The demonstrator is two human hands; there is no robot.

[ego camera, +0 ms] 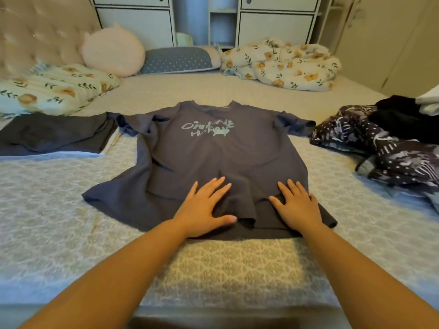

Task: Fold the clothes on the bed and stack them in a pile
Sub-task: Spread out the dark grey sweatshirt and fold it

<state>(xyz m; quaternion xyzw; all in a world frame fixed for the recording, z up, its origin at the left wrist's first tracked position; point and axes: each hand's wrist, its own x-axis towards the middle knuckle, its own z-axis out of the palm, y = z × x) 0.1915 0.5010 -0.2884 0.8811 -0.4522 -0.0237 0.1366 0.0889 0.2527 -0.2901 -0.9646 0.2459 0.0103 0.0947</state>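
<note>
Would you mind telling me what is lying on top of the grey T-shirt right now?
Both hands rest flat on the T-shirt near its hem: left hand, right hand. The cloth beneath the palms is hidden.

A round pink cushion [113, 50] leans against the tufted headboard [35, 32]; beside it lies a blue dotted pillow [178, 60]; a floral pillow [54, 87] sits at the left; a crumpled floral quilt [282, 64] lies before white cabinets [275, 20].
</note>
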